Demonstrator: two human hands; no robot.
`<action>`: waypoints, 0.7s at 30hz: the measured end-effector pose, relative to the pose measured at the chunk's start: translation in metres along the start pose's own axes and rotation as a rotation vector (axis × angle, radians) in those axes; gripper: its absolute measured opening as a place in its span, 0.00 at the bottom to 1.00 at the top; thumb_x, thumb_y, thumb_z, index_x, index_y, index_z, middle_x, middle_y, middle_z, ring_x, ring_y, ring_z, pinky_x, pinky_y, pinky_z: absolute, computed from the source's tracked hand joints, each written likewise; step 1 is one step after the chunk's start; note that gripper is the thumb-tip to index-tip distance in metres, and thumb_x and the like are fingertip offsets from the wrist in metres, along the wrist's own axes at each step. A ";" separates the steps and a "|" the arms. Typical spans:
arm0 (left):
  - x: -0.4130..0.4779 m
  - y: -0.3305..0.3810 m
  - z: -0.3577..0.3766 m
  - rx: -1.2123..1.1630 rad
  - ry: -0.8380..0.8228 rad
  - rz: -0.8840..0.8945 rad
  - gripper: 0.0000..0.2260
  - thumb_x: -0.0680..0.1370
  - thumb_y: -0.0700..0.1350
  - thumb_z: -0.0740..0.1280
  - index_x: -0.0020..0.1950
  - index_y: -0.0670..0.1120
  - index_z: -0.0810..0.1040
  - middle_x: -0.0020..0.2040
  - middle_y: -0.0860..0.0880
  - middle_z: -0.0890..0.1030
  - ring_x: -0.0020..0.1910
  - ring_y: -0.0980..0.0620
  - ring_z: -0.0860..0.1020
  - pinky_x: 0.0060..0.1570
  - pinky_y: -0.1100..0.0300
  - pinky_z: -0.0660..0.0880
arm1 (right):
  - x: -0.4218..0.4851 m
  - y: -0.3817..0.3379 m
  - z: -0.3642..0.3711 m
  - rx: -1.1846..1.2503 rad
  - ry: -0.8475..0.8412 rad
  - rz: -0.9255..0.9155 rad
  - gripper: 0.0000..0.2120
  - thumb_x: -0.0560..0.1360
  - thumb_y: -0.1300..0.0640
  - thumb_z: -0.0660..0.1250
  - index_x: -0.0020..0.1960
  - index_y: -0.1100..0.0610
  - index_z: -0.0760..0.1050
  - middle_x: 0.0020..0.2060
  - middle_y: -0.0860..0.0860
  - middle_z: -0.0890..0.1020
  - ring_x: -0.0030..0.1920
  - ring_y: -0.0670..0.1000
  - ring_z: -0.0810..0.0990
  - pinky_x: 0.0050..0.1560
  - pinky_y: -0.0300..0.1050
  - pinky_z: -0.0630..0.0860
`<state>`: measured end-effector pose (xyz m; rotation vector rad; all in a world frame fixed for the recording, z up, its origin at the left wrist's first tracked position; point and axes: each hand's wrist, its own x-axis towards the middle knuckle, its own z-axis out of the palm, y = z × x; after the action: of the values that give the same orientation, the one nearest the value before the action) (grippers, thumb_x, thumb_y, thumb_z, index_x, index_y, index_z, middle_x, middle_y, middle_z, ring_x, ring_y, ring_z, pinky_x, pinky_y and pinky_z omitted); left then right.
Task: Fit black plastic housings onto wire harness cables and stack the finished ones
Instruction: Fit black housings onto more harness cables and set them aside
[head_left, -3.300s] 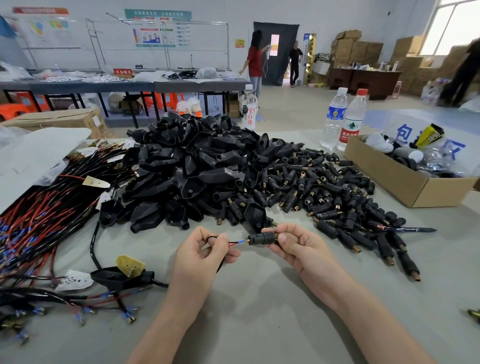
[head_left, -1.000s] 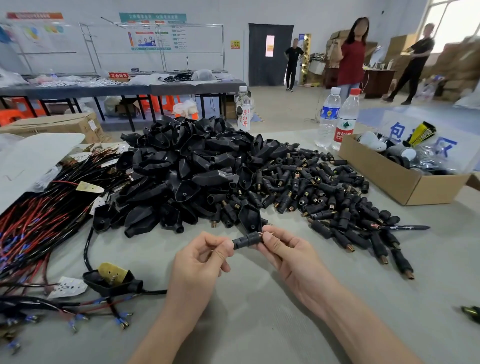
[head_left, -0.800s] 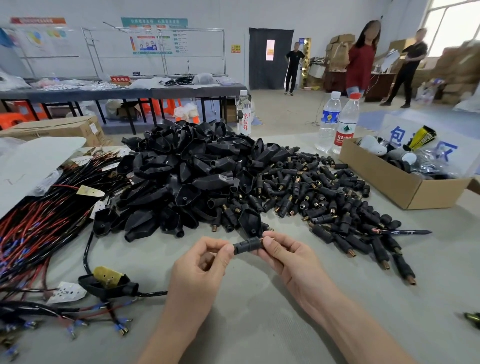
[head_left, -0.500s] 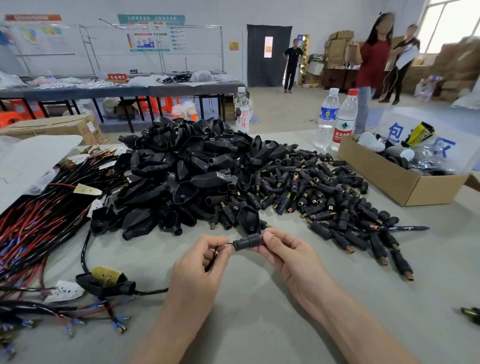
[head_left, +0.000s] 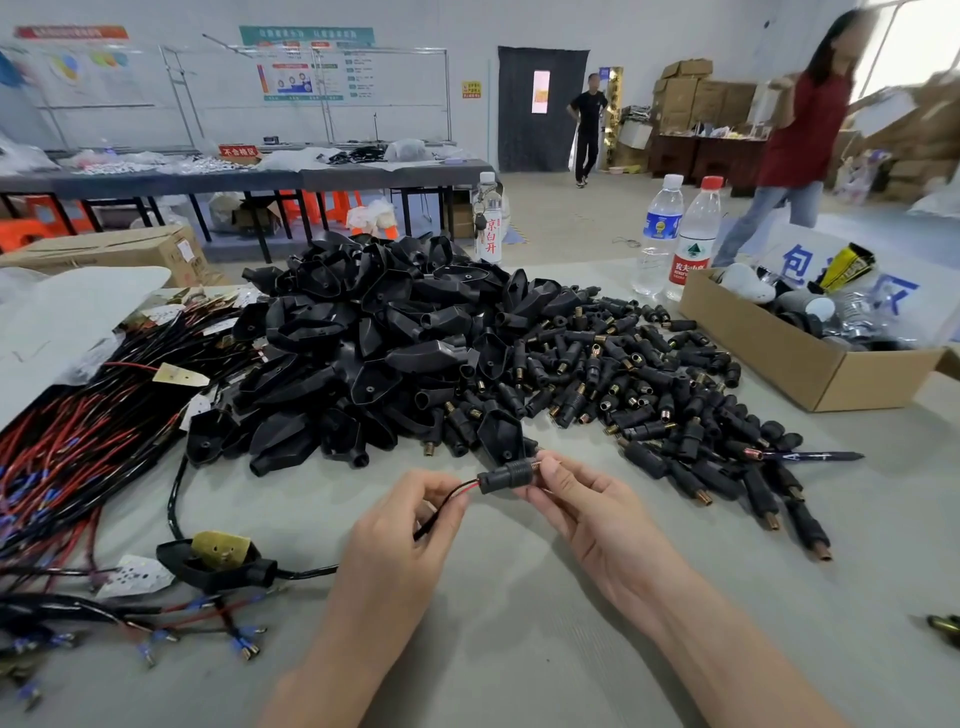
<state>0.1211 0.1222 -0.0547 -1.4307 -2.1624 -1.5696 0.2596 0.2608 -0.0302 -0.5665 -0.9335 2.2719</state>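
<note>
My right hand (head_left: 582, 506) pinches a small black cylindrical housing (head_left: 506, 475) by its threaded end. A thin red and black wire (head_left: 452, 496) enters the housing's left end, and my left hand (head_left: 410, 525) pinches that wire just left of it. Behind my hands lies a big heap of black shell housings (head_left: 363, 343) and a spread of small cylindrical housings (head_left: 649, 395). A bundle of red and black harness cables (head_left: 78, 441) lies at the left. One harness with a shell housing and brass plate (head_left: 218, 558) sits near my left forearm.
An open cardboard box (head_left: 810, 358) with odds and ends stands at the right. Two water bottles (head_left: 675, 239) stand behind the heap, a third bottle (head_left: 488, 218) further left. A pen (head_left: 810, 456) lies by the small housings. A person in red walks at the far right.
The housing has slid away from my left fingers, so a stretch of red and black wire now shows between my hands. The person in red has walked to the right.
</note>
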 end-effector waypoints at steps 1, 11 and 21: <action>0.000 0.001 -0.001 0.024 0.000 0.036 0.02 0.78 0.55 0.67 0.49 0.61 0.75 0.39 0.57 0.77 0.36 0.54 0.75 0.34 0.63 0.72 | 0.000 0.000 -0.001 -0.022 -0.008 -0.006 0.16 0.71 0.61 0.71 0.56 0.68 0.79 0.51 0.63 0.85 0.50 0.56 0.86 0.46 0.36 0.81; 0.001 0.008 -0.008 0.192 -0.011 0.143 0.03 0.79 0.49 0.67 0.51 0.54 0.80 0.37 0.62 0.73 0.34 0.62 0.71 0.31 0.67 0.68 | 0.002 -0.003 -0.007 -0.323 0.034 -0.106 0.20 0.69 0.52 0.73 0.57 0.62 0.79 0.48 0.57 0.87 0.50 0.55 0.87 0.45 0.37 0.81; -0.005 0.013 -0.004 0.151 -0.172 0.036 0.12 0.77 0.59 0.62 0.59 0.61 0.72 0.47 0.62 0.77 0.34 0.63 0.74 0.33 0.64 0.71 | 0.001 0.000 -0.004 -0.467 0.052 -0.157 0.12 0.79 0.52 0.67 0.54 0.61 0.78 0.44 0.58 0.87 0.47 0.55 0.87 0.41 0.38 0.81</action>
<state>0.1317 0.1165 -0.0471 -1.5981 -2.2781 -1.2831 0.2613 0.2637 -0.0330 -0.7159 -1.4412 1.8931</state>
